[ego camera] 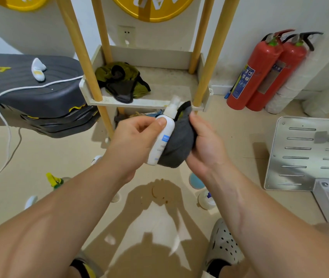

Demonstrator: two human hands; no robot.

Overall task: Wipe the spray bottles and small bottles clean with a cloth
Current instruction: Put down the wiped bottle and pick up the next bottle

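Head view: white spray bottle [162,137] is mid-air in front of shelf [145,101], tilted, nozzle up. Looks like light, stiff plastic w/ a smooth skin, so prob slippery. Hold it round the body, not the nozzle. Left hand [135,137] grip: thumb + fingers curled round bottle body. Right hand [206,146] grip: bunched round grey cloth [179,146], pressing it vs bottle's side. Forearms reach fwd, wrists turned inward. Small bottle [206,199] waits on floor.
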